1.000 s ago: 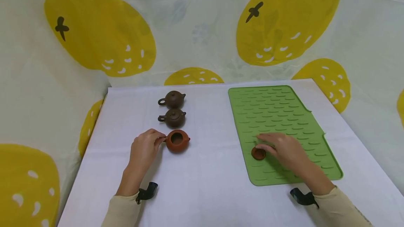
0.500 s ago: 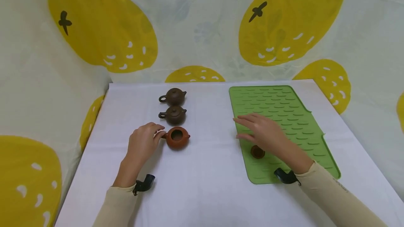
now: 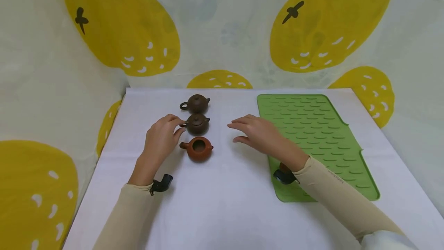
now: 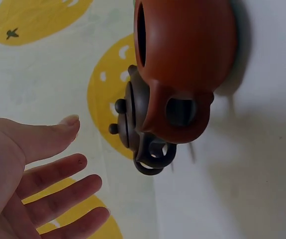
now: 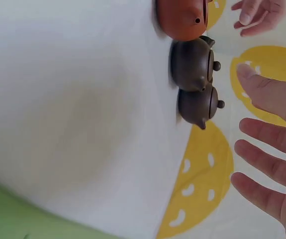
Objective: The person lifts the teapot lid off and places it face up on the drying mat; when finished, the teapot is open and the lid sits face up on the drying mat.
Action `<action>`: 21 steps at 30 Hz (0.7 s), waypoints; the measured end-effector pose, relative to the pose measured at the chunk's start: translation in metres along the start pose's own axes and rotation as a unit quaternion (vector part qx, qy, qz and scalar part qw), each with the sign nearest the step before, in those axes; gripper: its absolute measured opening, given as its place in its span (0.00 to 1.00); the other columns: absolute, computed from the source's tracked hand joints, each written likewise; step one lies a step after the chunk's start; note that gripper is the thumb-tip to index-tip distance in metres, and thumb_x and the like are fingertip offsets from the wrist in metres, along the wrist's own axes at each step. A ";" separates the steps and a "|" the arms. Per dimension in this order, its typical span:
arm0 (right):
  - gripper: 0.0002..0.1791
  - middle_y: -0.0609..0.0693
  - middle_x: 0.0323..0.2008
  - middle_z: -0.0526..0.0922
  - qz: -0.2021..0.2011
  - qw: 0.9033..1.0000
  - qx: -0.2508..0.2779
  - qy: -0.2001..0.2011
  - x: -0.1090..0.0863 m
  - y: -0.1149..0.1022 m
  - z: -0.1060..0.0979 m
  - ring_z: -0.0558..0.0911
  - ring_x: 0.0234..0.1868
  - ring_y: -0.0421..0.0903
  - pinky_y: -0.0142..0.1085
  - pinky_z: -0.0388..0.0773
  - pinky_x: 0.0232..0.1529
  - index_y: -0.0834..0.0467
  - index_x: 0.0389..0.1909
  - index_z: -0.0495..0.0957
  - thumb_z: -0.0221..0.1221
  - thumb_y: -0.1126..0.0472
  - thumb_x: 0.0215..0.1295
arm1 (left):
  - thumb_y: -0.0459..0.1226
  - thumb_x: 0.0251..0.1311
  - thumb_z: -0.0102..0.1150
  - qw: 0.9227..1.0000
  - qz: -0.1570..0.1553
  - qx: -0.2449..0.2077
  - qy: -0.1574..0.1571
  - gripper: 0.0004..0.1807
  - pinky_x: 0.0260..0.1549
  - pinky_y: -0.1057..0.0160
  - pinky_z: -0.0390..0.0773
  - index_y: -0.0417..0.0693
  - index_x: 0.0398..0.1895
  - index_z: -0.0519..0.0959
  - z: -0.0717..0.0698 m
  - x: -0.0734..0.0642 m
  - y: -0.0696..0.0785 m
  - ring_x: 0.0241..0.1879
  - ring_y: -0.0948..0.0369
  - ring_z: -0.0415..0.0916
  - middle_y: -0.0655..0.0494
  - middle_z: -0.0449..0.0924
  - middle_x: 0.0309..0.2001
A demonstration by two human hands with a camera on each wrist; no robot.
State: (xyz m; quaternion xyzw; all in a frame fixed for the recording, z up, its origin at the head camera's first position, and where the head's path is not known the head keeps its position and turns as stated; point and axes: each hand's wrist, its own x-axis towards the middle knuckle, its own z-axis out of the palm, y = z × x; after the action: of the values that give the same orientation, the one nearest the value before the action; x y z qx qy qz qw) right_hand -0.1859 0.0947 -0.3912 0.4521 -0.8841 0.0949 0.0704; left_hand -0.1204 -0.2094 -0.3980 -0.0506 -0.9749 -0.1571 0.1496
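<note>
Your left hand (image 3: 162, 136): thumb, fingers apart. Right hand (image 3: 260, 134): same, over table (image 3: 222, 203). Middle pot (image 3: 197, 125) between them, near left hand, not gripped. Red pot (image 3: 200, 154) closer to you.

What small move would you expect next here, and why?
Probably the left hand should grip the middle dark teapot by its handle. That hand is open near the handle, not gripping it; the right hand, also open, hovers on the spout side. This teapot has its lid on, while the red teapot stands lidless.
</note>
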 end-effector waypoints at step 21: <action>0.21 0.47 0.60 0.85 -0.018 0.998 0.044 -0.040 0.086 -0.012 0.035 0.83 0.59 0.49 0.44 0.84 0.55 0.48 0.61 0.82 0.66 0.51 0.68 | 0.41 0.62 0.71 0.998 -0.036 -0.010 -0.051 0.16 0.39 0.46 0.84 0.50 0.52 0.86 0.013 0.033 -0.020 0.44 0.47 0.86 0.47 0.87 0.52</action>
State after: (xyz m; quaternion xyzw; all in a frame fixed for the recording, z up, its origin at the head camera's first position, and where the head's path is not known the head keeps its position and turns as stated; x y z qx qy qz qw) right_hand -0.2271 0.0123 -0.4060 0.4738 -0.8730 0.1145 0.0164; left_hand -0.1582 -0.2222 -0.4053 -0.0247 -0.9808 -0.1694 0.0932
